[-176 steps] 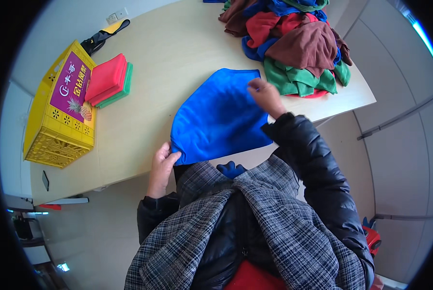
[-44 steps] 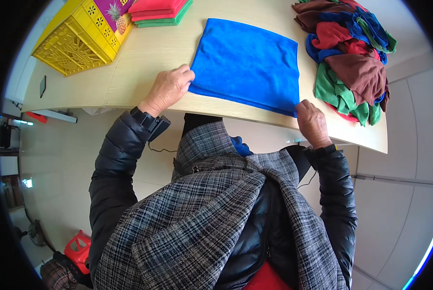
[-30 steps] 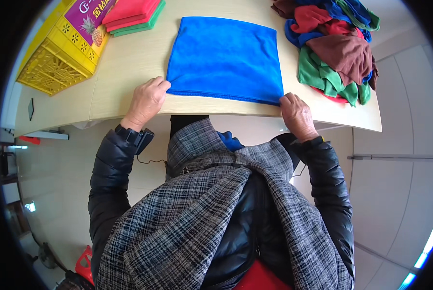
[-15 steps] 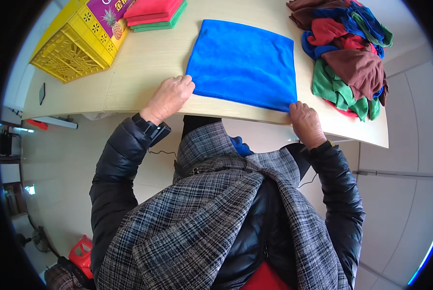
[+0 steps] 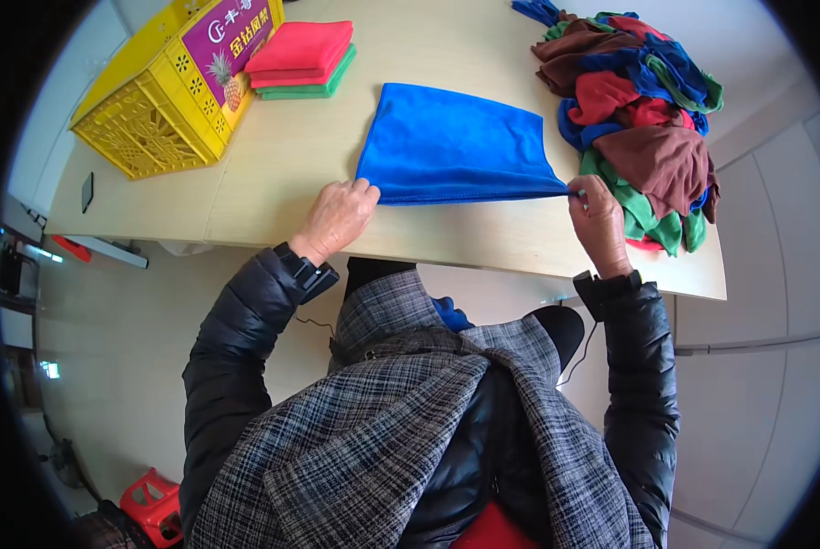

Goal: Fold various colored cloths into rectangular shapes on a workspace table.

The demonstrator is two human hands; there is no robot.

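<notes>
A blue towel point(image 5: 455, 142) lies over the tabletop in front of me, its near edge drawn up and taut between my two hands. My left hand point(image 5: 338, 218) is closed on the near left corner, fingers pinched together. At the near right corner my right hand point(image 5: 600, 220) pinches the cloth between thumb and fingers. That near edge looks slightly raised, while the far part of the towel rests on the table.
A pile of crumpled red, blue, green and brown cloths point(image 5: 652, 151) sits at the right. Far left stand a yellow plastic crate point(image 5: 154, 119) and a stack of folded red and green cloths point(image 5: 300, 59). A dark flat object point(image 5: 87, 192) lies on the table point(image 5: 273, 174) near its left edge.
Both hands have pulled the towel's near edge up and away from the table's front edge. The right hand has moved slightly outward. The whole view has shifted a little.
</notes>
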